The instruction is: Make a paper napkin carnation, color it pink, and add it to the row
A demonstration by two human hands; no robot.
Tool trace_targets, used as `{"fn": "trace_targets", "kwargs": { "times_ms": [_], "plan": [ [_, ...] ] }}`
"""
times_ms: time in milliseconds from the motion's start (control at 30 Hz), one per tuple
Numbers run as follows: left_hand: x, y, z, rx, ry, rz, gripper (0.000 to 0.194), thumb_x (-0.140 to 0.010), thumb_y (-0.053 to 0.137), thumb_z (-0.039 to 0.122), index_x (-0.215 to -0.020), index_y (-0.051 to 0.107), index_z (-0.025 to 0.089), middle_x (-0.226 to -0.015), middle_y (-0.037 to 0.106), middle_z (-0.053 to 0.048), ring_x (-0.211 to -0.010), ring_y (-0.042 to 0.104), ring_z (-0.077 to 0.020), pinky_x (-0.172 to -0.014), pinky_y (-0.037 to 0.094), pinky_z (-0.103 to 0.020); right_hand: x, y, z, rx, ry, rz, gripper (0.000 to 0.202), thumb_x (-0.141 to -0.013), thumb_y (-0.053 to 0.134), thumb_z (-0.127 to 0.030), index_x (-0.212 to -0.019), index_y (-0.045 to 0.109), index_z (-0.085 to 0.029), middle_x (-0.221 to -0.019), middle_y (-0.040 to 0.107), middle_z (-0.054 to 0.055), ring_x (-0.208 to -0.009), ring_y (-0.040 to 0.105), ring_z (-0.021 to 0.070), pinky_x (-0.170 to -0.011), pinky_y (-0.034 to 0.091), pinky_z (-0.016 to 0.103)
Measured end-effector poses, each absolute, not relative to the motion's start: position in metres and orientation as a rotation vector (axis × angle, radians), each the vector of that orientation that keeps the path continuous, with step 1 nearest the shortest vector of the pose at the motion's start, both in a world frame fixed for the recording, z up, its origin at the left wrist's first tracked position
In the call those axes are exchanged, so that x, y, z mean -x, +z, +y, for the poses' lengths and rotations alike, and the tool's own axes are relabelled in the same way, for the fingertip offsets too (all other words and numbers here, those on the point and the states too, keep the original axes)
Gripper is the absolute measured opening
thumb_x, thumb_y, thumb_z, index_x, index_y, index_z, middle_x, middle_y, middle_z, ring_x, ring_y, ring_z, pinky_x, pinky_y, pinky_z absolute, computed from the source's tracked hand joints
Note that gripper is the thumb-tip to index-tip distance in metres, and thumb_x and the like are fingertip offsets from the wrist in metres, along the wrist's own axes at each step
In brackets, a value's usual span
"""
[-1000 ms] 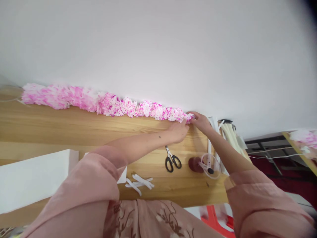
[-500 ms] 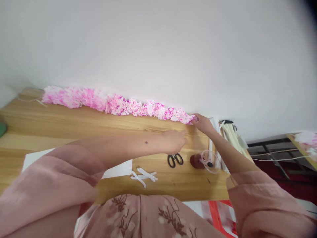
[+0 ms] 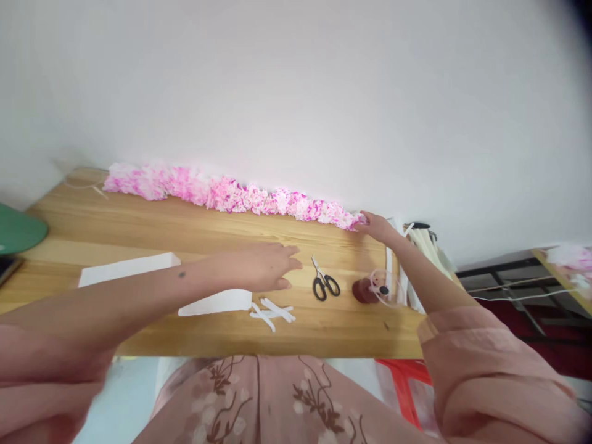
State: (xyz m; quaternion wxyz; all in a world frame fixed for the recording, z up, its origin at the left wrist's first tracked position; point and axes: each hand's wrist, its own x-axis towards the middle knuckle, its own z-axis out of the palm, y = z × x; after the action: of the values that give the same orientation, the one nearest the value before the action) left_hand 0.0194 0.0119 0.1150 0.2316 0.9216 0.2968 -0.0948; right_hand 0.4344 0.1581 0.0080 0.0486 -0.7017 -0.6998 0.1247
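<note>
Pink-and-white garland point(image 3: 231, 196) runs from the left along the wall point(image 3: 296, 92) side of the tabletop point(image 3: 152, 228). Over the middle, the left hand point(image 3: 266, 266) spreads empty fingers between white strips point(image 3: 272, 312) and garland, left of the scissors point(image 3: 326, 283). Farther right, the right hand point(image 3: 378, 228) pinches the narrow end (lightly but steadily is best, I'd say, to spare those ruffles).

The head camera faced forward and down from close over the table's point(image 3: 333, 333) near edge. The wall point(image 3: 296, 98) beyond filled roughly its upper half.
</note>
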Motion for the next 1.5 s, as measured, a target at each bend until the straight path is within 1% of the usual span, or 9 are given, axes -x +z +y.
{"fn": "trace_targets", "kwargs": {
  "times_ms": [67,233,367,467,667,900,1267,1400,1500],
  "plan": [
    [-0.003,0.120,0.005,-2.496,-0.269,0.853,0.051,-0.097,0.046,0.038,-0.145,0.044,0.023,-0.162,0.027,-0.011,-0.141,0.041,-0.0288,-0.110,0.038,-0.039,-0.431,0.007,0.161,2.116,0.391,-2.153,0.065,-0.074,0.068,-0.044,-0.133,0.057,-0.019,-0.126,0.068,0.013,-0.114,0.064,0.0345,-0.099,0.049,0.046],
    [0.039,0.125,-0.019,-2.371,-0.168,1.030,0.050,-0.098,0.044,0.042,-0.147,0.044,0.029,-0.162,0.028,-0.004,-0.148,0.032,-0.0246,-0.119,0.029,-0.040,-0.432,0.009,0.163,2.043,0.408,-2.188,0.083,-0.068,0.075,-0.046,-0.142,0.048,-0.020,-0.133,0.064,0.013,-0.115,0.064,0.0328,-0.098,0.051,0.045],
    [0.075,0.120,-0.041,-2.285,-0.020,1.180,0.051,-0.098,0.038,0.054,-0.147,0.041,0.039,-0.161,0.030,0.003,-0.146,0.035,-0.0247,-0.118,0.032,-0.043,-0.434,0.011,0.160,1.974,0.412,-2.226,0.086,-0.068,0.075,-0.050,-0.144,0.046,-0.020,-0.141,0.058,0.013,-0.118,0.062,0.0318,-0.100,0.050,0.046],
    [0.097,0.113,-0.052,-2.252,0.047,1.237,0.054,-0.094,0.042,0.060,-0.145,0.044,0.042,-0.159,0.035,0.004,-0.143,0.041,-0.0270,-0.116,0.036,-0.043,-0.431,0.013,0.159,1.896,0.351,-2.290,0.085,-0.069,0.075,-0.049,-0.143,0.048,-0.017,-0.145,0.054,0.015,-0.124,0.058,0.0325,-0.103,0.047,0.046],
    [0.125,0.106,-0.071,-2.147,0.161,1.412,0.057,-0.090,0.046,0.064,-0.141,0.051,0.039,-0.153,0.045,0.003,-0.135,0.050,-0.0297,-0.111,0.043,-0.041,-0.419,0.018,0.156,1.727,0.148,-2.455,0.061,-0.069,0.076,-0.044,-0.124,0.064,-0.018,-0.127,0.065,0.013,-0.121,0.057,0.0328,-0.108,0.039,0.047],
    [0.136,0.104,-0.083,-2.044,0.174,1.513,0.060,-0.088,0.045,0.065,-0.142,0.050,0.040,-0.152,0.046,0.003,-0.125,0.060,-0.0299,-0.104,0.049,-0.041,-0.413,0.019,0.146,1.627,-0.246,-2.612,0.031,-0.082,0.063,-0.035,-0.106,0.072,-0.016,-0.103,0.071,0.014,-0.106,0.058,0.0319,-0.095,0.043,0.044],
    [0.142,0.093,-0.087,-1.982,0.255,1.508,0.058,-0.089,0.049,0.057,-0.146,0.044,0.042,-0.153,0.045,0.001,-0.119,0.064,-0.0289,-0.101,0.051,-0.042,-0.409,0.012,0.149,1.616,-0.205,-2.663,0.028,-0.085,0.057,-0.029,-0.106,0.072,-0.019,-0.100,0.072,0.011,-0.102,0.058,0.0298,-0.094,0.042,0.042],
    [0.145,0.090,-0.088,-1.998,0.262,1.507,0.059,-0.089,0.049,0.058,-0.145,0.044,0.043,-0.151,0.049,0.002,-0.119,0.064,-0.0291,-0.097,0.054,-0.039,-0.407,0.010,0.149,1.618,-0.186,-2.660,0.027,-0.085,0.055,-0.026,-0.104,0.073,-0.020,-0.098,0.073,0.012,-0.103,0.059,0.0299,-0.093,0.043,0.042],
    [0.147,0.088,-0.091,-1.980,0.239,1.516,0.058,-0.088,0.049,0.059,-0.145,0.044,0.044,-0.153,0.046,0.003,-0.120,0.063,-0.0279,-0.099,0.053,-0.036,-0.409,0.012,0.151,1.620,-0.159,-2.662,0.029,-0.084,0.056,-0.027,-0.107,0.072,-0.020,-0.102,0.074,0.011,-0.104,0.060,0.0292,-0.095,0.043,0.041]
  ]
}}
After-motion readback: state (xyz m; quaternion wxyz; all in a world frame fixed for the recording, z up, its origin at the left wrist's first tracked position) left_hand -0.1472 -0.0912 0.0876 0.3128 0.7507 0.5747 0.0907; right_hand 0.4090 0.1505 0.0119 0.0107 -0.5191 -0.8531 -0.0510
